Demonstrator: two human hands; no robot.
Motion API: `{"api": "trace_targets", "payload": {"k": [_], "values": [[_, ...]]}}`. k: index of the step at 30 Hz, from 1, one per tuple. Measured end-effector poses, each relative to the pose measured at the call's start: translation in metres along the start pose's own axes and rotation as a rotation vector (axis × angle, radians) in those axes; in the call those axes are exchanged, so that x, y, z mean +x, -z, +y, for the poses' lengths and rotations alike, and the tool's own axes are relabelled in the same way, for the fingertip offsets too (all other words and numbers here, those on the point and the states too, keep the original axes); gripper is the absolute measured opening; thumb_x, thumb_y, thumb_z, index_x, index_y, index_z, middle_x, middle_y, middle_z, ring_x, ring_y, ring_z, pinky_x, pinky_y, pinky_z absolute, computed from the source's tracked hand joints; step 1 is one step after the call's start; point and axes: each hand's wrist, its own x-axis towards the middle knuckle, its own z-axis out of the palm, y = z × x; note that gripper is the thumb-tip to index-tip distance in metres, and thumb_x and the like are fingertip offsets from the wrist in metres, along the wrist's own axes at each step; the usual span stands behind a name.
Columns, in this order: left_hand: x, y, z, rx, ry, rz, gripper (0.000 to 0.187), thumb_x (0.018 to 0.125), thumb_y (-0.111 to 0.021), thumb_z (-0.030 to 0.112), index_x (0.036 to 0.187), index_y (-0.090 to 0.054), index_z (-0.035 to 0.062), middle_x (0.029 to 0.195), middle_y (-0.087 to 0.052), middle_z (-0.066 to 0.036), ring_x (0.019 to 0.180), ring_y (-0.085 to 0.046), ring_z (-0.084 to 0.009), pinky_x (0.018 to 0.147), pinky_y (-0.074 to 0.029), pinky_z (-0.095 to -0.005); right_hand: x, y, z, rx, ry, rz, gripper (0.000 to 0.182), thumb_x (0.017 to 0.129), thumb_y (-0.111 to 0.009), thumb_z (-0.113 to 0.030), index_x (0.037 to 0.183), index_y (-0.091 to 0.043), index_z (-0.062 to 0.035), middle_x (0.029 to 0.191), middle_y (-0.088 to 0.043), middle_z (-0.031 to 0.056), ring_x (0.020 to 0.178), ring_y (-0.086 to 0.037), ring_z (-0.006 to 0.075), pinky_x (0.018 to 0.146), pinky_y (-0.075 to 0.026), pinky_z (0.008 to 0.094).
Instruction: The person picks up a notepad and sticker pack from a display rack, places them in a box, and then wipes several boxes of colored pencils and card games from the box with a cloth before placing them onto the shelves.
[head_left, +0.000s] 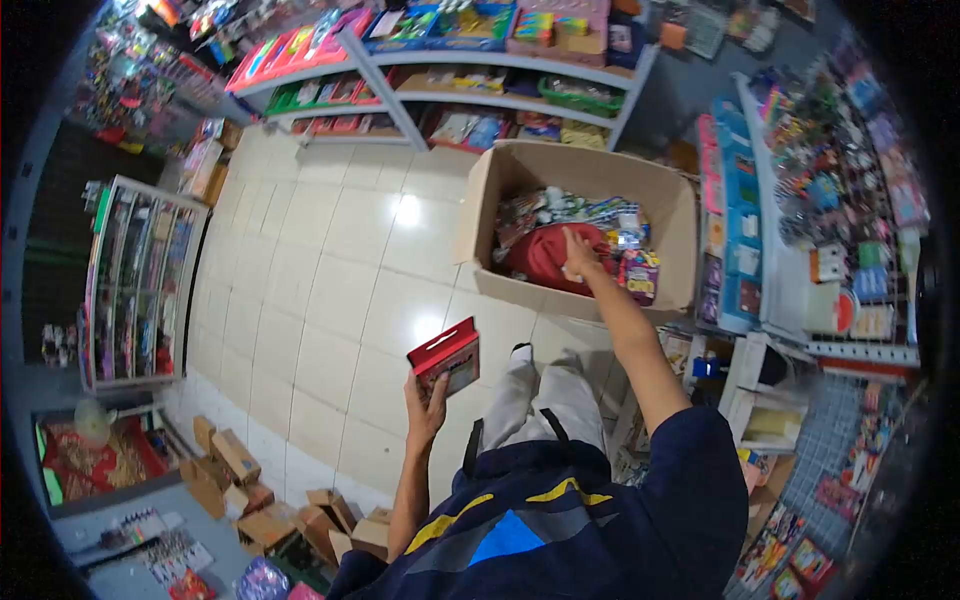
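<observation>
My left hand [424, 408] holds up a flat red packaged item [445, 361] by its lower edge, above the tiled floor. My right arm stretches forward into a large open cardboard box [480, 210]. My right hand [577, 256] rests on a dark red item [540, 255] inside it, fingers curled on it; whether it grips is unclear. Several colourful packets [638, 272] fill the box around that hand.
Shelves [500, 85] of boxed toys run along the far wall. A rack of hanging packaged goods [850, 170] stands on the right. A glass display case [140, 280] is on the left. Small cardboard boxes [250, 490] lie piled at lower left.
</observation>
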Motion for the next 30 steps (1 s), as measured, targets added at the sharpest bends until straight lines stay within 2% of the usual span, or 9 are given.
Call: {"api": "trace_targets", "payload": {"k": [5,11,16,19,21,23,24,26,30], "values": [[0.038,0.003,0.006,0.258,-0.104,-0.070,0.022,0.082,-0.062,-0.004,0.104,-0.058,-0.0036,0.089,-0.068,-0.014,0.078,-0.063,-0.0159,0.071,-0.049,-0.0283,0.051,-0.025,-0.003,-0.124,-0.087,-0.155,0.028,0.082,-0.061,-0.030,0.098,-0.066,-0.0069,0.105,-0.065,0.0188,0.100,-0.062,0.0379,0.087,-0.046,0.0505],[0.074,-0.025,0.024,0.083,-0.170,-0.018,0.023,0.079,-0.064,-0.005,0.101,-0.061,-0.0027,0.083,-0.068,-0.012,0.073,-0.063,-0.0153,0.068,-0.049,-0.0289,0.037,0.006,0.004,-0.080,0.025,-0.193,0.083,0.068,-0.079,-0.026,0.136,-0.031,-0.0152,0.144,-0.037,0.0126,0.131,-0.036,0.0339,0.098,-0.032,0.0573],[0.090,-0.044,0.054,0.050,-0.253,-0.065,0.026,0.081,-0.065,-0.002,0.107,-0.060,-0.0033,0.090,-0.068,-0.010,0.079,-0.062,-0.0130,0.070,-0.049,-0.0281,0.066,-0.027,0.015,-0.166,-0.036,-0.309,0.039,0.080,-0.067,-0.028,0.114,-0.055,-0.0137,0.126,-0.053,0.0159,0.124,-0.044,0.0340,0.094,-0.035,0.0553],[0.084,-0.046,0.053,0.050,-0.184,-0.028,0.029,0.083,-0.066,0.001,0.110,-0.058,-0.0042,0.094,-0.068,-0.011,0.083,-0.061,-0.0129,0.074,-0.049,-0.0272,0.058,-0.021,0.011,-0.014,0.064,0.068,0.024,0.086,-0.057,-0.030,0.102,-0.061,-0.0127,0.108,-0.060,0.0176,0.109,-0.054,0.0340,0.090,-0.037,0.0561],[0.085,-0.046,0.059,0.080,-0.132,-0.019,0.028,0.083,-0.065,0.000,0.110,-0.057,-0.0045,0.096,-0.067,-0.012,0.084,-0.061,-0.0131,0.076,-0.049,-0.0268,0.054,0.000,0.011,0.294,0.104,0.198,0.027,0.092,-0.046,-0.030,0.104,-0.057,-0.0085,0.102,-0.060,0.0192,0.100,-0.056,0.0372,0.088,-0.040,0.0495],[0.091,-0.049,0.055,0.000,-0.287,-0.036,0.058,0.084,-0.065,0.001,0.133,-0.034,0.0028,0.102,-0.064,-0.016,0.088,-0.063,-0.0180,0.078,-0.051,-0.0312,0.061,0.022,0.016,0.773,0.062,0.218,0.032,0.094,-0.041,-0.029,0.109,-0.055,-0.0040,0.105,-0.059,0.0224,0.104,-0.054,0.0402,0.092,-0.039,0.0477],[0.087,-0.052,0.058,-0.076,-0.274,-0.050,0.067,0.085,-0.064,0.001,0.138,-0.023,0.0059,0.105,-0.062,-0.017,0.092,-0.063,-0.0206,0.079,-0.052,-0.0338,0.020,0.087,-0.013,0.638,0.002,0.317,0.035,0.097,-0.037,-0.029,0.110,-0.052,-0.0004,0.104,-0.059,0.0218,0.100,-0.056,0.0390,0.088,-0.042,0.0415],[0.091,-0.049,0.056,0.050,-0.344,-0.155,0.095,0.087,-0.062,0.001,0.144,0.012,0.0154,0.106,-0.062,-0.021,0.091,-0.066,-0.0257,0.078,-0.055,-0.0396,0.000,0.130,-0.007,0.950,0.121,0.498,0.035,0.100,-0.038,-0.031,0.113,-0.053,-0.0024,0.109,-0.058,0.0111,0.105,-0.053,0.0219,0.093,-0.039,0.0335],[0.101,-0.051,0.060,0.297,-0.478,-0.137,0.084,0.080,-0.070,0.007,0.145,-0.017,0.0100,0.084,-0.065,-0.024,0.061,-0.065,-0.0301,0.056,-0.051,-0.0352,-0.094,0.267,-0.066,1.612,0.177,0.639,0.030,0.100,-0.042,-0.029,0.106,-0.053,-0.0017,0.098,-0.056,0.0056,0.091,-0.053,0.0139,0.089,-0.039,0.0282]]}}
